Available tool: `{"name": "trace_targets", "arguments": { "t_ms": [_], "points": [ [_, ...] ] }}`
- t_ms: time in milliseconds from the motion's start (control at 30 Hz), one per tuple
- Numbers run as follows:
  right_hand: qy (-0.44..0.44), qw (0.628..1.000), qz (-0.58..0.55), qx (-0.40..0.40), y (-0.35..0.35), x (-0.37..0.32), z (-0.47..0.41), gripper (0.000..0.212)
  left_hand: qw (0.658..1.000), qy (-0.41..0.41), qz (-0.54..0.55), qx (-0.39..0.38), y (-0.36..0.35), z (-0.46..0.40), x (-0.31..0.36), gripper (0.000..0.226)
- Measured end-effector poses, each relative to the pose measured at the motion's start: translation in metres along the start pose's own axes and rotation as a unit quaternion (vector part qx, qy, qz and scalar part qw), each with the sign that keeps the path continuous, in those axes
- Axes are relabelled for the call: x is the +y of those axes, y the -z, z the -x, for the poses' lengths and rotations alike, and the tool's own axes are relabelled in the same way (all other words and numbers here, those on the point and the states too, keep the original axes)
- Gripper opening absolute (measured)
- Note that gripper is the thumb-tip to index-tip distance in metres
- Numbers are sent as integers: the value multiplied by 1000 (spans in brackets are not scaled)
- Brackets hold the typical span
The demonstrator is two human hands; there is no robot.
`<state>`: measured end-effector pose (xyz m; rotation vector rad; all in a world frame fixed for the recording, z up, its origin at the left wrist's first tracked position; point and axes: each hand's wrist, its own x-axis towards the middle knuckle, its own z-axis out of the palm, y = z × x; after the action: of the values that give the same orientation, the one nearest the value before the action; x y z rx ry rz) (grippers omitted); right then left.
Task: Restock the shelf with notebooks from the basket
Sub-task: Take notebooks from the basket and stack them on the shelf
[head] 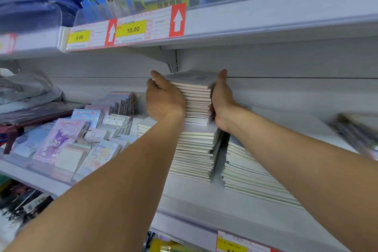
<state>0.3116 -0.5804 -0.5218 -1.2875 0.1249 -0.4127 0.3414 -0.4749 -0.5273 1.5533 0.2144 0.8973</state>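
Your left hand (163,99) presses against the left side of a stack of notebooks (197,100), thumb up at the top edge and fingers wrapped toward the back. Your right hand (222,98) presses flat against the right side of the same stack, thumb pointing up past its top corner. Between the two palms you hold this upper stack squeezed, with its grey top cover showing.

The held stack sits on top of a taller pile of notebooks (196,153) that stands on the white shelf (235,206), so the two together form one column near the shelf's back wall. Just to the right of that column lies a lower pile of larger notebooks (251,172), slanting toward the shelf's front edge. A short stack of notebooks (146,127) lies just left of the column, partly hidden by your left forearm.

Further left on the same shelf are packets of cartoon-printed ring-bound notepads (61,141), overlapping one another. Above your hands, the upper shelf edge (266,20) carries yellow price tags (133,29) reading 5.00 and 10.00, with red arrow labels (178,19) beside them. The basket is not in view.
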Motion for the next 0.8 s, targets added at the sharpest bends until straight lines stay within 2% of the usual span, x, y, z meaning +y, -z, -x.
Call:
{"name": "trace_targets", "arguments": {
  "t_ms": [67,133,267,367,433,500,567,633,667,733,800],
  "points": [
    [-12,1000,29,5,-4,-6,0,39,999,-4,-29,-18,0,1,0,65],
    [-29,1000,7,6,-6,-6,-3,37,999,-3,-41,-22,0,0,0,64],
    [-48,994,-97,2,-6,-4,-2,60,999,26,-27,-1,0,1,4,63],
    [-33,992,-109,58,-13,-4,0,91,999,36,-9,23,0,1,3,63],
    [-9,988,-128,88,-17,-5,3,94,999,43,10,19,-3,-2,0,64],
    [-20,987,-139,76,-17,-3,10,95,998,48,30,8,-5,-5,-4,66],
    [-43,994,-89,50,-14,-4,18,104,997,58,51,5,-6,-5,-7,69],
    [-58,998,36,12,-6,-5,28,110,994,83,71,-14,-1,-4,-4,71],
    [-54,992,115,-1,0,-6,35,103,991,100,73,-40,3,-5,-2,72],
    [-14,968,251,-13,17,-4,46,73,977,152,96,-116,16,-16,3,75],
    [26,957,288,-28,34,-2,51,43,945,198,143,-217,39,-30,6,69]
  ]
}}
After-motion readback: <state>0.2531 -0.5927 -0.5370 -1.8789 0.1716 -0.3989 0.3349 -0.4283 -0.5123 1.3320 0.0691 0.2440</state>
